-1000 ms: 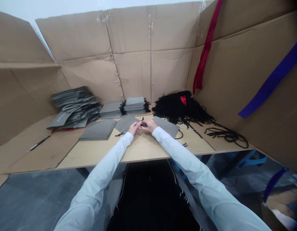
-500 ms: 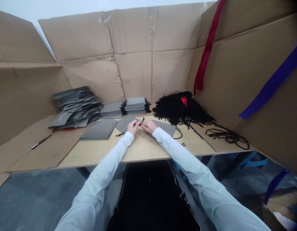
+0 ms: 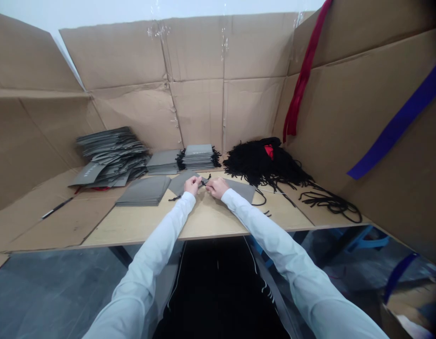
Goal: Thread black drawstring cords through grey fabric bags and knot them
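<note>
My left hand point(image 3: 192, 185) and my right hand point(image 3: 217, 187) are close together over the table, fingers pinched. A short black cord point(image 3: 203, 183) spans the small gap between them, and both hands grip it. Beneath and behind my left hand lies a flat grey paper piece point(image 3: 180, 182), apparently a bag, with a black cord end point(image 3: 174, 198) sticking out near its lower corner. Another flat grey piece point(image 3: 243, 191) rests partly under my right hand and sleeve. Fingertip details are too small to make out.
Left of my hands is a neat grey stack point(image 3: 143, 191). Behind stand a tall messy grey pile point(image 3: 114, 157), a corded stack point(image 3: 198, 157) and a black cord heap point(image 3: 263, 162). Cardboard walls point(image 3: 197, 108) surround the table point(image 3: 211, 221). Red ribbons point(image 3: 302, 80) hang at right.
My hands have moved slightly apart, so more of the black cord shows between them. The camera view has shifted a little; the piles are unchanged.
</note>
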Action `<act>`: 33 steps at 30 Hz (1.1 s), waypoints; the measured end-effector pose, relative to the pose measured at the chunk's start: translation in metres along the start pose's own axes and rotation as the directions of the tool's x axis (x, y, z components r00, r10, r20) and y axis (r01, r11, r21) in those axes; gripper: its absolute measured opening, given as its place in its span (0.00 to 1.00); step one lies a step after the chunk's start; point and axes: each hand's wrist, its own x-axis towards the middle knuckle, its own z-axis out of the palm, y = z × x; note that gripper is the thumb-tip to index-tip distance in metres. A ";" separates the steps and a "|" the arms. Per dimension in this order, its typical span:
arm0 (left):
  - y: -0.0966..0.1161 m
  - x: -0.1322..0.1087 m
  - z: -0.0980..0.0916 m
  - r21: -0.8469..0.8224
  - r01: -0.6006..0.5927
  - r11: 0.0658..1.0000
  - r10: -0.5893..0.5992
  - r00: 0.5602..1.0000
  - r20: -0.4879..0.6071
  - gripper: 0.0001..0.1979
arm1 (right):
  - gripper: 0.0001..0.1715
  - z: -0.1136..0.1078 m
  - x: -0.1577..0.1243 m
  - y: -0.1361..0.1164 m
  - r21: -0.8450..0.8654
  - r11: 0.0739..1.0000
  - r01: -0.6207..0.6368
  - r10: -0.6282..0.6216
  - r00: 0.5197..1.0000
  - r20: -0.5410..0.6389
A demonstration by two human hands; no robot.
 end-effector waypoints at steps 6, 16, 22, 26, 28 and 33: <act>-0.008 0.001 0.006 0.110 -0.136 0.985 0.146 0.986 -0.082 0.17 | 0.13 0.003 -0.003 0.001 0.008 1.000 -0.021 0.021 1.000 -0.007; -0.001 0.001 0.001 -0.357 0.070 0.932 -0.015 0.988 0.154 0.17 | 0.14 0.009 -0.002 0.007 0.074 0.995 -0.072 0.073 0.997 -0.021; -0.009 -0.003 0.002 -0.270 -0.003 0.963 0.079 0.959 0.271 0.22 | 0.14 0.018 0.000 0.016 0.180 0.978 -0.107 0.117 0.992 -0.048; -0.009 -0.001 -0.001 -0.193 -0.045 0.980 0.103 0.948 0.302 0.21 | 0.13 0.020 0.002 0.021 0.280 0.954 -0.103 0.107 0.994 0.002; -0.008 -0.001 -0.003 -0.153 -0.085 0.985 0.129 0.943 0.308 0.19 | 0.13 0.019 0.002 0.022 0.349 0.931 -0.107 0.100 0.994 0.037; -0.003 -0.002 -0.005 -0.111 -0.120 0.987 0.146 0.955 0.260 0.18 | 0.16 0.020 0.003 0.026 0.503 0.855 -0.128 0.093 0.991 0.094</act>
